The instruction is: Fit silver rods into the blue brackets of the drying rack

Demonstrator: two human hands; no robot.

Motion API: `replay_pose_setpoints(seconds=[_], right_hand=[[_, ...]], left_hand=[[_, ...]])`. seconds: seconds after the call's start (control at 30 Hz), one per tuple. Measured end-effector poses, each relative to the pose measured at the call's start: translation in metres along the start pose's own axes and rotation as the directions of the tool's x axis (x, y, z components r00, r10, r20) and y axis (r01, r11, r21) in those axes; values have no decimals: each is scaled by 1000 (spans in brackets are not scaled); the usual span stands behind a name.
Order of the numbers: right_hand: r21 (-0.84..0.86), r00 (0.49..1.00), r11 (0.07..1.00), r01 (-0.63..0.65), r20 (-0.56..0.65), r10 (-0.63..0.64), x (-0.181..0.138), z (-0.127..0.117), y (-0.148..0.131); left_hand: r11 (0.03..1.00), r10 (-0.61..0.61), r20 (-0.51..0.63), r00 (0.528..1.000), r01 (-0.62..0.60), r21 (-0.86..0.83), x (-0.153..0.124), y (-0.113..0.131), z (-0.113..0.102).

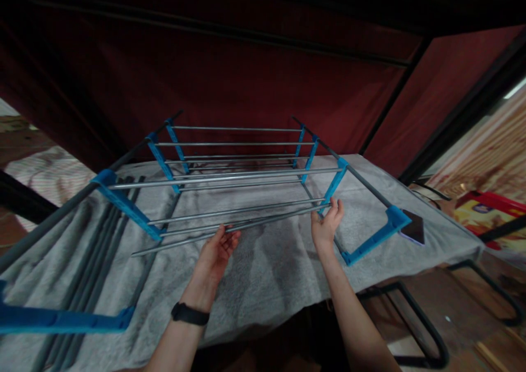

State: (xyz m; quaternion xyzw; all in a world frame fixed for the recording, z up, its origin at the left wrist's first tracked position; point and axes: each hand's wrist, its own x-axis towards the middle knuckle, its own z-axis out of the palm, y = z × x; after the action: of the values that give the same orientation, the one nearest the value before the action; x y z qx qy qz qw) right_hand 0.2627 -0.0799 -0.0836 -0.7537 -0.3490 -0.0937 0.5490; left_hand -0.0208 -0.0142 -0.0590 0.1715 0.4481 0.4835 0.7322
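Observation:
A rack of dark tubes and thin grey cross rods lies on a cloth-covered table, joined by blue plastic brackets such as the near right bracket (372, 238). My left hand (217, 249), wearing a black wristband, grips a loose metal rod (181, 244) near its middle. The rod slants, its left end jutting free past the blue bracket (131, 213). At its right end, my right hand (325, 227) has its fingers closed round the rod beside another blue bracket (335, 184). Whether the rod's tip sits in that bracket is hidden by the fingers.
Several dark tubes (92, 262) lie on the grey cloth (263, 284) at left. A phone (413, 228) rests near the right bracket. Behind stands a dark red panel (246, 76). Black metal chair frames (427, 322) and a red-yellow box (489, 213) are at right.

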Motion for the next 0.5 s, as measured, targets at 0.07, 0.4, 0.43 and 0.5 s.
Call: replay_pose_setpoints(seconds=[0.07,0.4,0.43,0.5], right_hand=[[169,991,977,-126,-27,133,3,5,2],[695,678,155,-702,586,443,1,3,8],[681,658,134,-720,609,443,1,1,8],[664,634,115,-738,626,454,2,0,7]], left_hand=[[1000,-9,-20,1000,9,-6,-1,2,0],[999,-24,-25,999,23,-29,-3,6,-1],[999,-24,-31,999,24,-29,-3,6,-1],[999,-30,-37,999,29,-29,-3,5,-2]])
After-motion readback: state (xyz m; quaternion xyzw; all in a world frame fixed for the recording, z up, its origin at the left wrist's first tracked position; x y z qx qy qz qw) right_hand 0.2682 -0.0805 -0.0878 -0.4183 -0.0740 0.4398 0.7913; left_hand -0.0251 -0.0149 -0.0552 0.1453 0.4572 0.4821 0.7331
